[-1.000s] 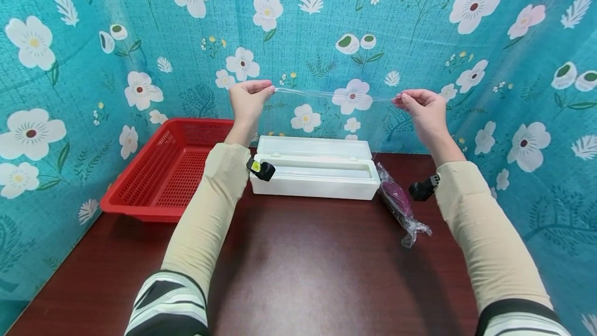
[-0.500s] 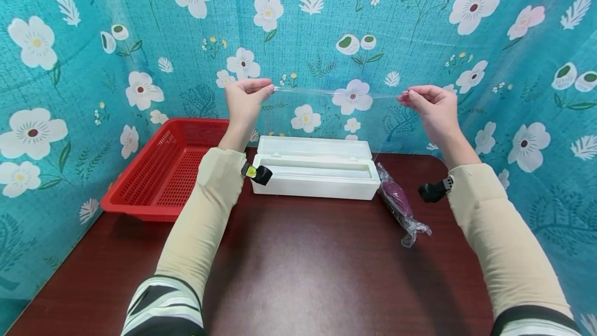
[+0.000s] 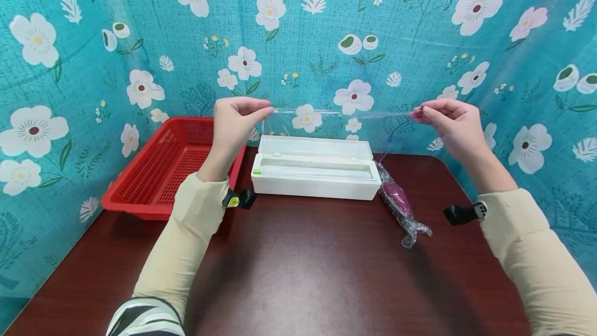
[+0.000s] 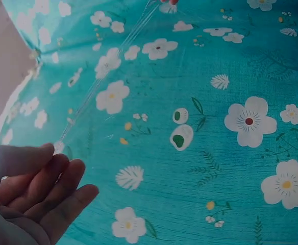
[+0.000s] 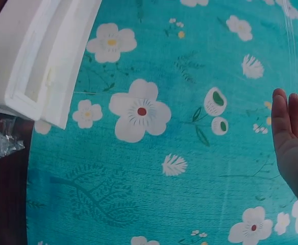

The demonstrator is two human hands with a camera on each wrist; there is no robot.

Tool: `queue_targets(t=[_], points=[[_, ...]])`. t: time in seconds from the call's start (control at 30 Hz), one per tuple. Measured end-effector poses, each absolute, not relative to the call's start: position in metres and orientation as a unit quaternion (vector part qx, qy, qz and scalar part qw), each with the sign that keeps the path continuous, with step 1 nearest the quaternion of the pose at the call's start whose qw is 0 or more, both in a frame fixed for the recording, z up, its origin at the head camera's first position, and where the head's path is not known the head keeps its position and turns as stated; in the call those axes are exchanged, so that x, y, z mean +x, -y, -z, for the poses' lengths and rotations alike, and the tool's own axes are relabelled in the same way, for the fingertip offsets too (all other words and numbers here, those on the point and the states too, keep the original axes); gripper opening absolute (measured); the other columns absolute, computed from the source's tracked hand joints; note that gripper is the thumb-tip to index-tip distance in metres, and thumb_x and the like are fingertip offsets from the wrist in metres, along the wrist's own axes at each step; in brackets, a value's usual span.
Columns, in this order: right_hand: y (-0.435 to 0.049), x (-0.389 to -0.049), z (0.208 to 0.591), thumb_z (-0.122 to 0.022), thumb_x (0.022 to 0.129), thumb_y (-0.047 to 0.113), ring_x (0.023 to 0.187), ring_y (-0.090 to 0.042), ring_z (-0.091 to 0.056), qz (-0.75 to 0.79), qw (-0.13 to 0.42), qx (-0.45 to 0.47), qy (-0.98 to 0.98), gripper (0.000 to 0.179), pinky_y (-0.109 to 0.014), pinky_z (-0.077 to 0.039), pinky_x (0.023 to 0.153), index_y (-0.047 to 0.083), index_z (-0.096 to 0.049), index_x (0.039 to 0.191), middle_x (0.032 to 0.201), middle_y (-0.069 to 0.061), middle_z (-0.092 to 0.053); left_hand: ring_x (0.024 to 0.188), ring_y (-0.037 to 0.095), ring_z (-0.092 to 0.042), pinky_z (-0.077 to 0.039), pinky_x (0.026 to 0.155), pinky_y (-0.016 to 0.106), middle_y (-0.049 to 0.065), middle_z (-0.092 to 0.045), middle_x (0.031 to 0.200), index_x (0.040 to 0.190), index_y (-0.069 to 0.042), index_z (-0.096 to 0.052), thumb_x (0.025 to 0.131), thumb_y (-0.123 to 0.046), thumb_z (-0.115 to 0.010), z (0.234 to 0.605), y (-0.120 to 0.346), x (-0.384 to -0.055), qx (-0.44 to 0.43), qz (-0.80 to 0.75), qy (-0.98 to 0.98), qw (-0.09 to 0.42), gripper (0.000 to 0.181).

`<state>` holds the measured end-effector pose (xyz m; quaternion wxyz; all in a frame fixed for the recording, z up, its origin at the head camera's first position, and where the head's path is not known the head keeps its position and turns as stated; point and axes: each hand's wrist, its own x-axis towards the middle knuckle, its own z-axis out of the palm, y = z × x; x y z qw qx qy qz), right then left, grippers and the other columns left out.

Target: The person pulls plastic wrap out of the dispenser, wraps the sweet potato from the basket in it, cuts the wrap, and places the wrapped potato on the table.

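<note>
A clear sheet of plastic wrap (image 3: 326,113) is stretched between both hands above the table, its top edge nearly level. My left hand (image 3: 235,123) pinches one corner between thumb and fingertips; the left wrist view shows that left hand (image 4: 42,189) at the edge of the film. At the other corner my right hand (image 3: 454,123) pinches the film; only part of this right hand (image 5: 294,132) shows in the right wrist view. Below and behind the film sits a white wrap dispenser box (image 3: 317,188), its lid (image 3: 312,147) raised, with a pale roll inside.
A red slotted basket (image 3: 163,165) stands at the left on the dark brown table (image 3: 303,253). Right of the dispenser lies a purple item (image 3: 396,198) bundled in clear film with a twisted end. A teal flowered cloth (image 3: 298,30) surrounds the table.
Both hands have come down and nearer, spreading farther apart while keeping hold of the plastic wrap. The film's edge now hangs lower, closer to the dispenser. The basket and purple bundle have stayed put.
</note>
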<state>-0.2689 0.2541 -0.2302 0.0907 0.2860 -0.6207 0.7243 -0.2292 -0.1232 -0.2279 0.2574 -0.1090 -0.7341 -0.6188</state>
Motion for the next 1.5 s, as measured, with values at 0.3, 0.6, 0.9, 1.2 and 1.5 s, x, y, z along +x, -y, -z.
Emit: queue_targets(t=[0.3, 0.6, 0.9, 1.2, 1.5], points=[[-0.258, -0.238, 0.23, -0.045, 0.092, 0.004, 0.075, -0.023, -0.065, -0.744, 0.031, 0.267, 0.611, 0.021, -0.03, -0.048, 0.072, -0.009, -0.063, 0.092, 0.082, -0.016, -0.066, 0.071, 0.016, -0.061, -0.048, 0.062, 0.027, 0.008, -0.067, 0.081, 0.089, 0.001, -0.07, 0.077, -0.016, -0.071, 0.239, 0.129, -0.191, -0.158, 0.588, 0.755, 0.242, 0.021], [-0.259, -0.211, 0.243, -0.054, 0.089, 0.008, 0.054, -0.019, -0.062, -0.682, 0.015, 0.178, 0.709, 0.015, -0.027, -0.05, 0.05, 0.004, -0.068, 0.088, 0.062, -0.01, -0.063, 0.058, 0.02, -0.057, -0.043, 0.055, 0.027, 0.006, -0.063, 0.062, 0.066, -0.002, -0.069, 0.08, -0.021, -0.068, 0.258, 0.13, -0.168, -0.177, 0.582, 0.75, 0.258, 0.023], [-0.251, -0.191, 0.268, -0.056, 0.089, 0.012, 0.04, -0.019, -0.054, -0.555, -0.071, 0.162, 0.813, 0.032, -0.031, -0.046, 0.039, 0.007, -0.053, 0.12, 0.051, -0.012, -0.055, 0.044, 0.022, -0.049, -0.033, 0.04, 0.026, 0.004, -0.058, 0.053, 0.052, -0.005, -0.06, 0.076, -0.014, -0.072, 0.281, 0.129, -0.148, -0.155, 0.589, 0.756, 0.241, 0.027], [-0.248, -0.168, 0.3, -0.062, 0.084, 0.013, 0.043, -0.025, -0.056, -0.508, -0.185, 0.134, 0.83, 0.07, -0.034, -0.048, 0.043, -0.004, -0.02, 0.138, 0.057, -0.018, -0.055, 0.038, 0.014, -0.043, -0.025, 0.034, 0.026, -0.001, -0.054, 0.047, 0.047, -0.01, -0.054, 0.073, -0.016, -0.074, 0.313, 0.13, -0.118, -0.142, 0.58, 0.78, 0.188, 0.034], [-0.248, -0.156, 0.352, -0.063, 0.082, 0.01, 0.041, -0.017, -0.056, -0.558, -0.271, 0.129, 0.774, 0.078, -0.028, -0.046, 0.04, -0.004, -0.013, 0.139, 0.054, -0.014, -0.057, 0.037, 0.01, -0.044, -0.019, 0.034, 0.022, -0.004, -0.049, 0.041, 0.042, -0.012, -0.048, 0.077, -0.029, -0.07, 0.375, 0.141, -0.11, -0.127, 0.581, 0.798, 0.1, 0.044]])
